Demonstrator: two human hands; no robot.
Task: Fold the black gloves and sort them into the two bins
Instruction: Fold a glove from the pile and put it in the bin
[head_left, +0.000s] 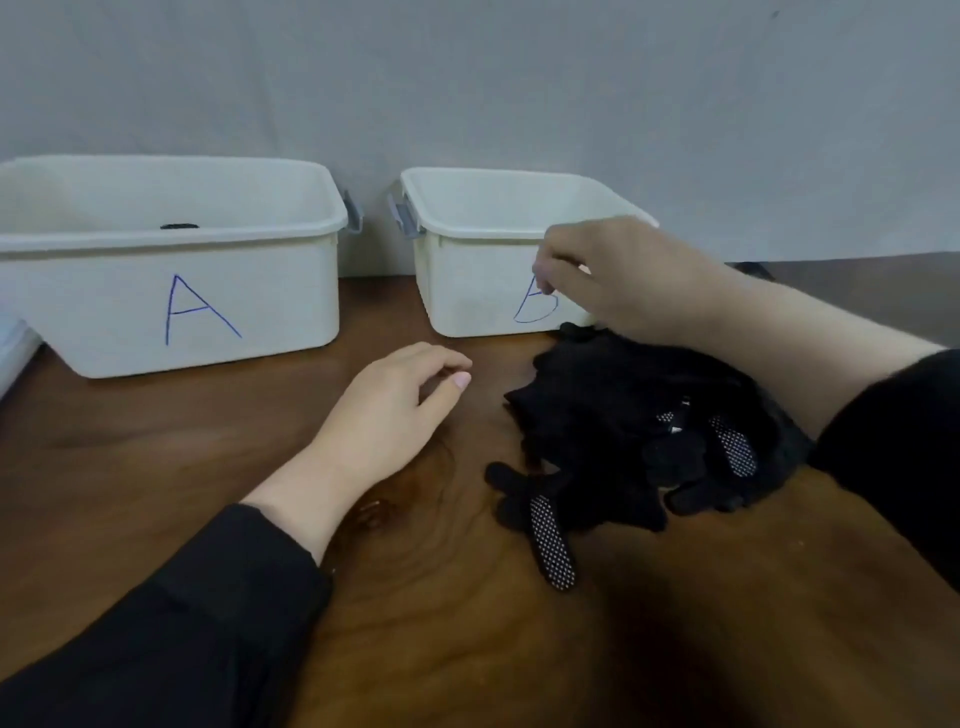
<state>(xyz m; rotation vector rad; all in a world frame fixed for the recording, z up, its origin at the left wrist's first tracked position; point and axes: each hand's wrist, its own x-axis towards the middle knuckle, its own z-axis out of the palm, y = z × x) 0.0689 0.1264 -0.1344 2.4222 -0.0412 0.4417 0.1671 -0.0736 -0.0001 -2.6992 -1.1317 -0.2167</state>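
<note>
We see the heap of black gloves (634, 431) near the tabletop's (156, 467) right edge, before bin B (483, 291). Our left hand (395, 410) rests loosely curled, empty; our right hand (618, 280) hovers above, fingers bent, holding nothing visible.

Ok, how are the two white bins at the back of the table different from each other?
Bin A stands on the left and looks wider; bin B stands on the right and looks narrower. Bin A's letter is in full view, while the right hand covers part of bin B's letter. Something small and dark shows inside bin A; nothing shows in the visible part of bin B. Both are white plastic with grey side clips and blue letters.
</note>
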